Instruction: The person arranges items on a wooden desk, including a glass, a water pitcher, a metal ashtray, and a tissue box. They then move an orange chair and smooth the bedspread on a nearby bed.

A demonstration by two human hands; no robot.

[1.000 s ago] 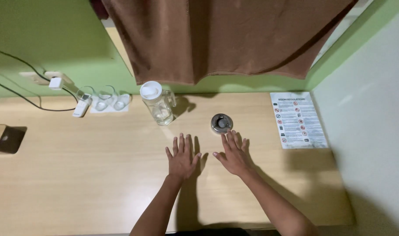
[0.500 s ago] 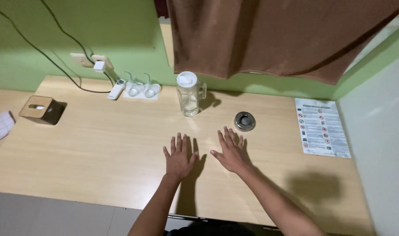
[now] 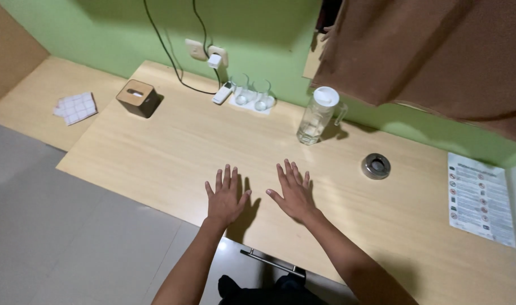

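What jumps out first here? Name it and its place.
Two bare hands lie flat, fingers spread, on the wooden desk near its front edge: left hand, right hand. Behind them a clear pitcher with a white lid stands near the green wall, with a round metal ashtray to its right.

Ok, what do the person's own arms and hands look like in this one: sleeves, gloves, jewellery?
Both forearms are bare as far as the frame shows, with no sleeves visible. The left hand and right hand are ungloved. No ring, watch or bracelet is visible on either.
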